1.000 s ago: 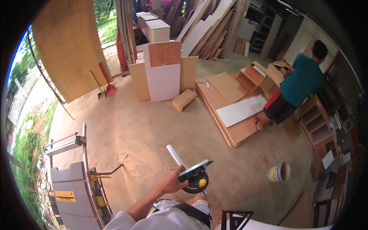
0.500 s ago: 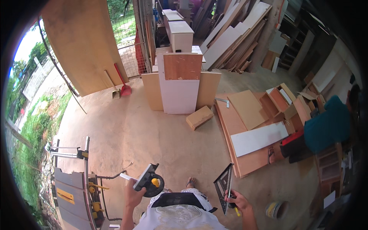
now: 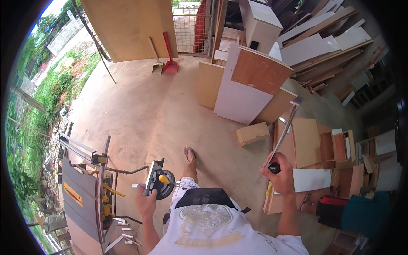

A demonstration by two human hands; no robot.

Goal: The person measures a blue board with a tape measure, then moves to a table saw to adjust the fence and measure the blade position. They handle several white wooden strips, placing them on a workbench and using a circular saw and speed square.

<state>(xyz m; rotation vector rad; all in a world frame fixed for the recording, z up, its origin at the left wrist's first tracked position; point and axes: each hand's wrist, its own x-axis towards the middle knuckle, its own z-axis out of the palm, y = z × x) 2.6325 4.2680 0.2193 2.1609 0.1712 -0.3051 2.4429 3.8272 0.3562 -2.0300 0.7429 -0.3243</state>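
Note:
My left hand (image 3: 145, 202) is closed around a miter gauge (image 3: 166, 187) with a black dial, a yellow knob and a pale fence; its bar points left. Out to the right, my right hand (image 3: 281, 173) is raised, gripping a triangular speed square (image 3: 285, 132) turned nearly edge-on. A small black object (image 3: 274, 168), whose kind I cannot make out, is in the same hand, and a yellow pen-like piece (image 3: 269, 188) sticks out below the fingers. Left of the miter gauge stands a table saw (image 3: 85, 204) with a grey top and yellow insert.
Cut offcuts (image 3: 127, 236) lie beside the saw. Ahead stand upright panels (image 3: 242, 97) and a cardboard-coloured block (image 3: 253, 134). A dustpan (image 3: 171, 66) leans by a tall plywood sheet (image 3: 127, 29). On the right, a person in a teal top (image 3: 365, 216) is near boards and drawers (image 3: 338, 146).
My right hand has risen and moved forward with the speed square, which has turned edge-on. The view has swung left, and one foot has stepped forward. The left hand still holds the miter gauge.

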